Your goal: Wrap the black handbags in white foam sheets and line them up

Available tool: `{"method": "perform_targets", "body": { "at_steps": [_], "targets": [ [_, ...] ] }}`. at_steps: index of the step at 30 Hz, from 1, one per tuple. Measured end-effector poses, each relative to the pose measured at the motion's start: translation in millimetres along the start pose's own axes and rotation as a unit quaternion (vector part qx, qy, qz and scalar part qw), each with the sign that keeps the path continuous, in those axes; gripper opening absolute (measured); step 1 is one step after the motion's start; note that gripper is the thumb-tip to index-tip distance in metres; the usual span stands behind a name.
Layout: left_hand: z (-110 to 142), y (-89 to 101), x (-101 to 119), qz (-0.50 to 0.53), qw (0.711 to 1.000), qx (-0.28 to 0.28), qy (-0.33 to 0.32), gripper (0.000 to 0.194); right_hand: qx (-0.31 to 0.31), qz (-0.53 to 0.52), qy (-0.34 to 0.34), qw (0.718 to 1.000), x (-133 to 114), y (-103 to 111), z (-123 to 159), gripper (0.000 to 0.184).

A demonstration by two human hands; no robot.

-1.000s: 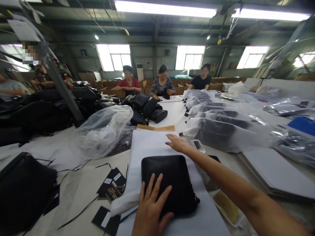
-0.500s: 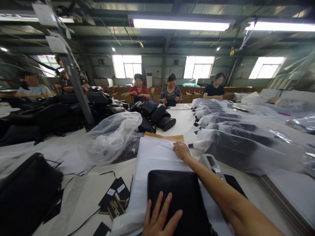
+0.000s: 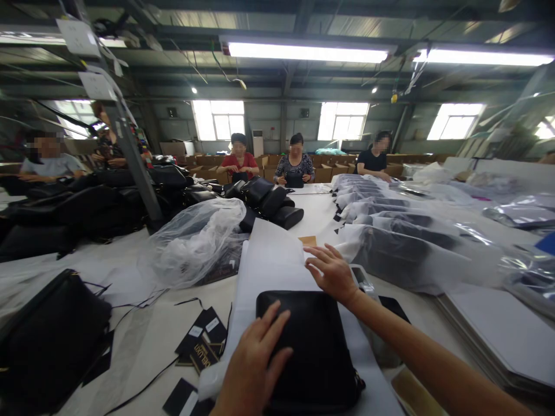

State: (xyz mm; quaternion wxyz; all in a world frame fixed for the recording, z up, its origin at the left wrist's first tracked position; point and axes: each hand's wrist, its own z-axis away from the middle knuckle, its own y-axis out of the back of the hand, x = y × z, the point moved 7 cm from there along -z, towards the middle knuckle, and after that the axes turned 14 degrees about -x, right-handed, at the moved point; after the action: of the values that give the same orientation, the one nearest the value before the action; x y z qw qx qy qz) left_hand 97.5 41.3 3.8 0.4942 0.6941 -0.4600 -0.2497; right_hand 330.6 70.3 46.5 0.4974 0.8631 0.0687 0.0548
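Paper [image 3: 275, 251], flat before, now with far edge up, right hand [image 3: 335, 274] alongside

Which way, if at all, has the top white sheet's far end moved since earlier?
Yes: the far end of the white sheet has risen in view, now hiding most of the brown strip.

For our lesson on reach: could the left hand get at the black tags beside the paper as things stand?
Probably yes: the tags lie in plain view on the table near the left hand, with only white wrapping partly between.
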Motion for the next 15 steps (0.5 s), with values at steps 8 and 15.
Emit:
{"method": "perform_targets", "body": {
  "at_steps": [8, 15],
  "targets": [
    [-78.0, 83.6, 20.4, -0.16, 0.983, 0.086, -0.034, 0.073, 0.039, 0.065, 0.159, 0.984, -77.9, 40.6, 82.2, 0.017],
    [-62.3, 63.4, 30.1, -0.136, 0.985, -0.024, -0.108, 0.017, 0.038, 0.035, 0.156, 0.986, -80.0, 65.4, 105.0, 0.025]
  ]
}}
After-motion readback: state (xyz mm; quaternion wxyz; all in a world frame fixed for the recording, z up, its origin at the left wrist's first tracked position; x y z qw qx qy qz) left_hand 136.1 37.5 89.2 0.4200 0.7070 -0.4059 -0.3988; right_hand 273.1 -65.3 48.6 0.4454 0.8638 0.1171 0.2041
